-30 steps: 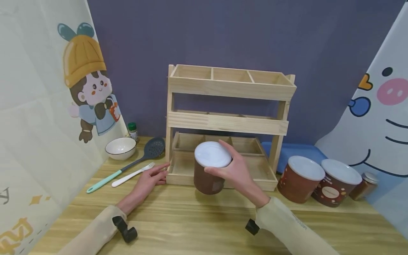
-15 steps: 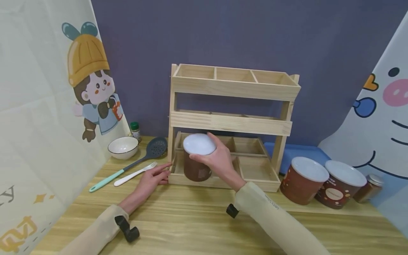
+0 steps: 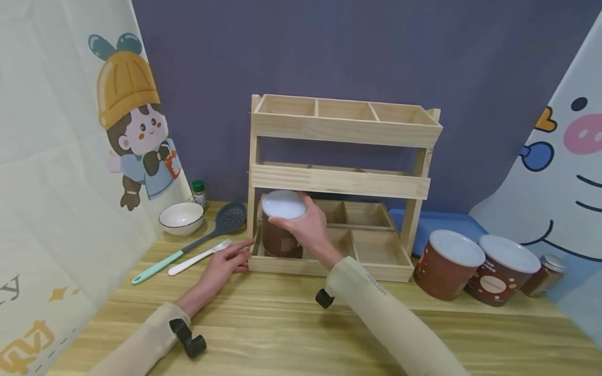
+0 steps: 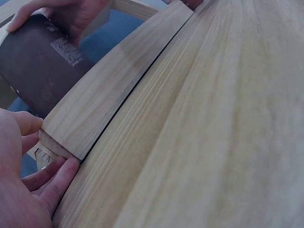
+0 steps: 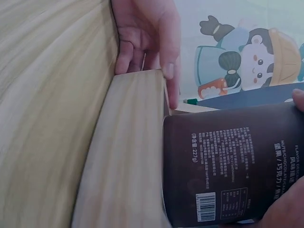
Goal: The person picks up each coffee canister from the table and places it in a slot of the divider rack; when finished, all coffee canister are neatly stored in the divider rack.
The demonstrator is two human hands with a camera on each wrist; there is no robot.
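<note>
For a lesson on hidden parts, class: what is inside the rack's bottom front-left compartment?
The brown tub, held by the right hand, reaches in. The front board covers its base and whatever lies underneath.

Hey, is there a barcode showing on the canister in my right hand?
Yes, the right wrist view shows a barcode printed on the dark canister, beside blocks of small text.

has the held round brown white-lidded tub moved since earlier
Yes: in the head view, the round brown white-lidded tub has moved left and back, toward the left end of the pale wooden three-tier rack.
</note>
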